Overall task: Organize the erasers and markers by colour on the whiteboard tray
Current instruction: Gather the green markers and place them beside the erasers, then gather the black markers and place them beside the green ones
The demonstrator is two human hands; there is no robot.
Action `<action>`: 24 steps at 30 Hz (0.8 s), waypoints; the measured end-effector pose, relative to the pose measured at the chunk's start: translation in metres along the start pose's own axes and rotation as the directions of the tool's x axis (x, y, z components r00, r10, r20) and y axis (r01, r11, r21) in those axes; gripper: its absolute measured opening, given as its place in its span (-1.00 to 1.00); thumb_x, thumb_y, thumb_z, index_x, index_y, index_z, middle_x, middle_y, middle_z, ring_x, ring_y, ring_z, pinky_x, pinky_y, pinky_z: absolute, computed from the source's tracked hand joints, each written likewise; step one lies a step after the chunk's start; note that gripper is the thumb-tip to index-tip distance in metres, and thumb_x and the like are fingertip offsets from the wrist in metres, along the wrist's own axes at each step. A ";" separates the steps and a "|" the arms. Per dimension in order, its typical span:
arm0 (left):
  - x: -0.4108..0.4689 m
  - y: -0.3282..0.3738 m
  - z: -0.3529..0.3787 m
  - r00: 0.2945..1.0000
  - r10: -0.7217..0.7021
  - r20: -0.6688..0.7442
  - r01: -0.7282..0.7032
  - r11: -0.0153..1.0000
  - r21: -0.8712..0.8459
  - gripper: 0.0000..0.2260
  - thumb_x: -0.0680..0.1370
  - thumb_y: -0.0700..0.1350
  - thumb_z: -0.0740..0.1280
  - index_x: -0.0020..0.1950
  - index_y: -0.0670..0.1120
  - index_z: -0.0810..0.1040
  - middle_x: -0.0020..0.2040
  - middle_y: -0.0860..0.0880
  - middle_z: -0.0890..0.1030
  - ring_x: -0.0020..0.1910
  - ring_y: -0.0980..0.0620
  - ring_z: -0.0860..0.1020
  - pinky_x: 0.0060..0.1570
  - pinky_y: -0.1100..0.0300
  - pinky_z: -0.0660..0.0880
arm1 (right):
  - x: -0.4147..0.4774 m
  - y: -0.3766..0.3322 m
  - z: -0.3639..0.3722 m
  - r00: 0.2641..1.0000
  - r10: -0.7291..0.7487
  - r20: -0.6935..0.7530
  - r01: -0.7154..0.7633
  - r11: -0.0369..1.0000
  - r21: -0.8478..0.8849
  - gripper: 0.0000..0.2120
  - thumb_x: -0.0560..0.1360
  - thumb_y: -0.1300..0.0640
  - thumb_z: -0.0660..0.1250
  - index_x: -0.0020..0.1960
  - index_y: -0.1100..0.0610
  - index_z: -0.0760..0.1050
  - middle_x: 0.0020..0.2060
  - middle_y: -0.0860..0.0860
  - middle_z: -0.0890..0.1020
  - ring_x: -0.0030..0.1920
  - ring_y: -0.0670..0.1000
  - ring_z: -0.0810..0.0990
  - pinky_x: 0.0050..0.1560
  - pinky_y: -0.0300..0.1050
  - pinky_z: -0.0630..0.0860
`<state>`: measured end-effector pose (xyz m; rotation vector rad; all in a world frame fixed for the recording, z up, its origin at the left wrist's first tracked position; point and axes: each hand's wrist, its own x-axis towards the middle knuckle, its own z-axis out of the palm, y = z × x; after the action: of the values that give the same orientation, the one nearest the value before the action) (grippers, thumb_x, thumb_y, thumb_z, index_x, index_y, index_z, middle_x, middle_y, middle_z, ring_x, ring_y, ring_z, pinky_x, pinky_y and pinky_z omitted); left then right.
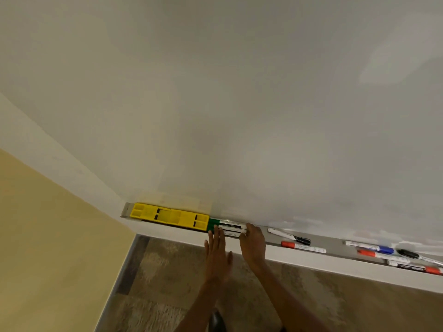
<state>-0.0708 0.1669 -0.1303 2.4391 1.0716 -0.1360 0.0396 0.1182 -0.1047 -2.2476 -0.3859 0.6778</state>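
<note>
Nearest, the left hand (217, 250) lies flat and open, fingers spread, its fingertips (217, 232) on the near side of the green markers (227, 227). Just beside it the right hand (253, 243) curls loosely against the white butt ends of the same bunch; it presses rather than clamps, though whether any finger wraps under a barrel I cannot tell. The two hands stand close together, either side of the bunch.

The step looks like squaring up the green group. To do it well, push the butts leftward until the green caps sit touching the yellow eraser (169, 216), while the flat hand keeps the barrels from rolling off the front lip.

The tray (335, 244) holds everything. At its far left end lies the eraser, then the green bunch. Well apart to the right lie loose markers, still mixed: a black one (288, 236), a red one (303, 246), then a blue one (370, 246) and more red and black together at the frame edge.
</note>
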 end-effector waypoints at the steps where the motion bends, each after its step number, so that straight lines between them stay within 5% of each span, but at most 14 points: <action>1: 0.000 0.002 -0.001 1.000 -0.002 -0.011 0.002 1.000 -0.010 -0.32 0.65 0.02 0.09 0.49 -0.07 -0.40 0.46 -0.06 -0.43 0.18 0.24 -0.73 0.38 0.16 -0.49 | 0.000 0.003 -0.004 1.000 -0.020 0.014 0.020 1.000 -0.001 -0.81 0.52 0.29 0.23 0.10 0.26 0.52 -0.01 0.12 0.55 0.04 0.10 0.54 0.08 -0.01 0.51; 3: -0.002 0.009 -0.002 0.998 0.001 -0.068 -0.006 0.997 -0.073 -0.36 0.66 -0.01 0.10 0.52 -0.10 -0.29 0.49 -0.04 -0.34 0.28 0.25 -0.65 0.41 0.15 -0.45 | -0.002 0.008 -0.016 0.994 -0.109 0.017 0.109 0.994 -0.017 -0.87 0.52 0.31 0.22 -0.09 0.11 0.45 -0.15 0.03 0.47 -0.10 0.02 0.47 -0.08 -0.13 0.41; 5: -0.007 0.023 0.000 0.992 0.028 -0.124 -0.046 0.988 -0.144 -0.46 0.66 -0.06 0.11 0.55 -0.13 -0.07 0.54 -0.06 -0.17 0.49 0.20 -0.36 0.45 0.21 -0.37 | -0.004 0.025 -0.041 0.980 -0.194 -0.037 0.192 0.979 -0.069 -0.82 0.54 0.32 0.21 -0.13 0.10 0.50 -0.21 -0.02 0.51 -0.18 -0.02 0.49 -0.13 -0.15 0.44; 7: -0.013 0.037 0.005 0.986 0.080 -0.149 -0.109 0.974 -0.199 -0.52 0.65 -0.06 0.13 0.55 -0.11 0.09 0.55 -0.02 -0.01 0.56 0.07 -0.07 0.49 0.24 -0.24 | -0.005 0.050 -0.073 0.957 -0.264 -0.117 0.235 0.949 -0.211 -0.85 0.55 0.29 0.26 -0.01 0.14 0.59 -0.14 0.02 0.62 -0.12 0.00 0.57 -0.07 -0.09 0.54; 11: -0.023 0.076 0.022 0.970 0.216 -0.116 -0.241 0.927 -0.288 -0.59 0.66 -0.03 0.13 0.52 0.00 0.25 0.53 0.06 0.24 0.52 0.11 0.16 0.51 0.18 0.13 | -0.002 0.105 -0.141 0.939 -0.262 -0.222 0.147 0.890 -0.431 -0.80 0.49 0.25 0.40 0.11 0.18 0.59 0.03 0.13 0.67 0.05 0.17 0.57 0.03 0.10 0.52; 17: -0.026 0.129 0.038 0.959 0.269 -0.091 -0.284 0.910 -0.303 -0.63 0.66 -0.05 0.14 0.48 0.00 0.34 0.46 0.05 0.40 0.43 0.16 0.33 0.39 0.36 0.17 | 0.012 0.129 -0.172 0.966 -0.255 -0.044 0.188 0.808 -0.559 -0.75 0.49 0.18 0.42 0.17 0.15 0.60 0.15 0.10 0.60 0.16 0.16 0.52 0.15 0.11 0.48; 24: -0.019 0.164 0.044 0.970 0.183 -0.159 -0.227 0.914 -0.336 -0.64 0.63 -0.15 0.22 0.43 -0.01 0.41 0.41 0.05 0.46 0.39 0.13 0.39 0.36 0.32 0.26 | 0.023 0.141 -0.187 0.956 -0.286 -0.063 0.212 0.825 -0.523 -0.74 0.51 0.12 0.38 0.20 0.07 0.56 0.19 0.05 0.59 0.21 0.13 0.49 0.20 0.10 0.44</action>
<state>0.0379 0.0381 -0.1023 2.2321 0.7993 0.2598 0.1754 -0.0739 -0.1074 -2.6548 -0.8602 0.2922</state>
